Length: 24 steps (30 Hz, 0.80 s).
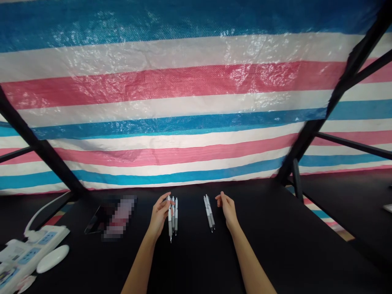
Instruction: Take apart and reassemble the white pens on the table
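My left hand [158, 214] is closed around the upper part of a white pen [170, 222] with a grey grip, its tip pointing toward me. Right beside that pen, two similar pens [176, 216] lie roughly parallel on the black table [196, 261]; the fingertips partly cover their upper ends. A second group, a pair of white-and-grey pens [209, 214], rests close together to the right. Just right of this pair is my right hand [228, 208], loosely curled with thumb and fingers apart. It does not touch the pens, and nothing shows in it.
At left lie a dark phone-like object [99, 218] and a blurred-out patch. A white power strip [33, 249] with a cable and a white rounded object [53, 259] sit at lower left. Striped sheeting [183, 90] hangs behind, between black frame bars [309, 130].
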{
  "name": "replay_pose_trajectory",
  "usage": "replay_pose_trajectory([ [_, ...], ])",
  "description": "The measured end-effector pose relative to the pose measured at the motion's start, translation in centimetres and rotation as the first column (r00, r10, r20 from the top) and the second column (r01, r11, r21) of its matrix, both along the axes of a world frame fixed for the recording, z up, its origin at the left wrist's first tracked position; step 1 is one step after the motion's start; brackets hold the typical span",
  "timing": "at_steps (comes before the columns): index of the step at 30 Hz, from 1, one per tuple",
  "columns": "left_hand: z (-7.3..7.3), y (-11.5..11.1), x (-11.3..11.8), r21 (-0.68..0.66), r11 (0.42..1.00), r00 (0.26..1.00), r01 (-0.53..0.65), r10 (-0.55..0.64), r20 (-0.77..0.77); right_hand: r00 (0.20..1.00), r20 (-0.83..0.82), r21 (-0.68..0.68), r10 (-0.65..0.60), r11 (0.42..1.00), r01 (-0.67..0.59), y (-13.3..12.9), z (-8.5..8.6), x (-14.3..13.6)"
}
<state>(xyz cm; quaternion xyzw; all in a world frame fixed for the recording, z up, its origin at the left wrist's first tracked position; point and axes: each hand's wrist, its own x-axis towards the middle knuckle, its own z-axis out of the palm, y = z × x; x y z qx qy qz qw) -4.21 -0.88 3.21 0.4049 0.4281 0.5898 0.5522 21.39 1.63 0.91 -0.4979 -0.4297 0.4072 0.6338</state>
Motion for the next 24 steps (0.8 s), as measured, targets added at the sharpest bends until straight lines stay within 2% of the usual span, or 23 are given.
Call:
replay_pose_trajectory([
  [8,-0.1,0.1,-0.3,-0.011,0.999,0.999,-0.033,0.033,-0.012,1.0,0.026,0.005,-0.006,1.0,0.006,0.1,-0.3,0.1],
  [11,-0.2,0.3,-0.3,-0.003,0.997,0.996,-0.077,0.077,-0.046,0.999,0.043,0.004,-0.007,1.0,0.007,0.1,-0.3,0.1],
  [14,-0.7,0.7,-0.5,0.041,0.985,0.974,-0.169,0.174,-0.143,0.998,0.056,0.003,-0.001,1.0,0.001,0.0,-0.2,-0.1],
  [16,-1.4,1.0,-0.9,0.076,0.961,0.927,-0.265,0.275,-0.256,0.997,0.071,-0.002,0.004,1.0,-0.003,0.0,-0.1,-0.2],
  [19,-2.5,1.3,-1.5,0.075,0.941,0.799,-0.329,0.32,-0.508,0.992,0.125,-0.013,0.012,1.0,-0.011,0.0,0.0,-0.2],
  [24,-3.7,1.6,-1.6,0.161,0.948,0.576,-0.275,0.296,-0.762,0.941,0.335,-0.064,0.037,0.998,-0.016,-0.2,0.0,-0.1],
])
